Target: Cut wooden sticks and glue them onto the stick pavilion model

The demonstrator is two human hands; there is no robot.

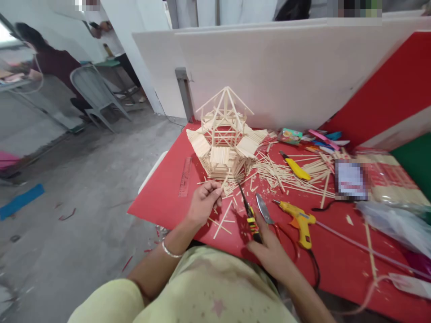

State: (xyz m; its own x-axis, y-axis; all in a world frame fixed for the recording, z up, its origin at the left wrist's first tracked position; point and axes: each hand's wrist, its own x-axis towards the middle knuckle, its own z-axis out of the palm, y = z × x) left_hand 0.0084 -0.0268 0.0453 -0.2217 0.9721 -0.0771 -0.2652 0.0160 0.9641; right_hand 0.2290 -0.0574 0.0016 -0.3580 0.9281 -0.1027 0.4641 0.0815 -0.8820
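My left hand [206,202] is closed in a pinch on a thin wooden stick [224,183], just in front of a model pavilion [224,154] built from such sticks. In my right hand [267,246] is a slim tool [251,217] with a black-and-yellow handle and a narrow dark tip; its exact kind is unclear. The tip points up toward the model's base, close to the pinched stick. Beside my right hand lies a silver blade [264,208], its handle partly hidden. A few loose sticks [222,220] lie crossed between my hands.
On the red tabletop [158,197] are a clear ruler [185,177], a pile of sticks [274,172], a yellow utility knife [296,167], a yellow glue gun [299,220] with its cord, and plastic packs [387,177]. White boards [279,72] stand behind. A person [55,67] sits at far left.
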